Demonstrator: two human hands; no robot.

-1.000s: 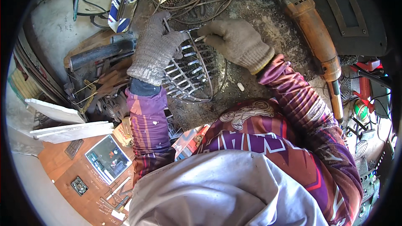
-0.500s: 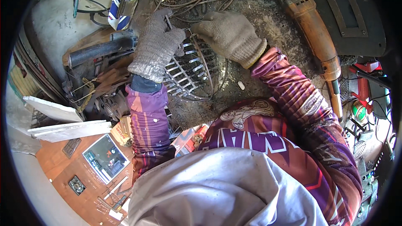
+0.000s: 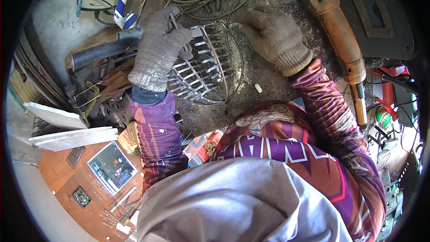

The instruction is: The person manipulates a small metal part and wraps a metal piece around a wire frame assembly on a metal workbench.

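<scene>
We've got an angle grinder [image 3: 336, 40] at right, slatted metal grille [image 3: 210, 69] mid-view; our right hand [image 3: 277, 40] curls near it, pinch unclear; our left hand [image 3: 159, 47], near a boldly lettered blue-and-white carton [image 3: 132, 2], clasps a metal bar [image 3: 174, 21].

There are two hands [image 3: 159, 51] [image 3: 278, 38], one barred metal frame [image 3: 199, 86] and one angle grinder [image 3: 337, 33].

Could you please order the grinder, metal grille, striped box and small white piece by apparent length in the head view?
Largest to smallest, by visible length:
1. grinder
2. metal grille
3. striped box
4. small white piece
</scene>
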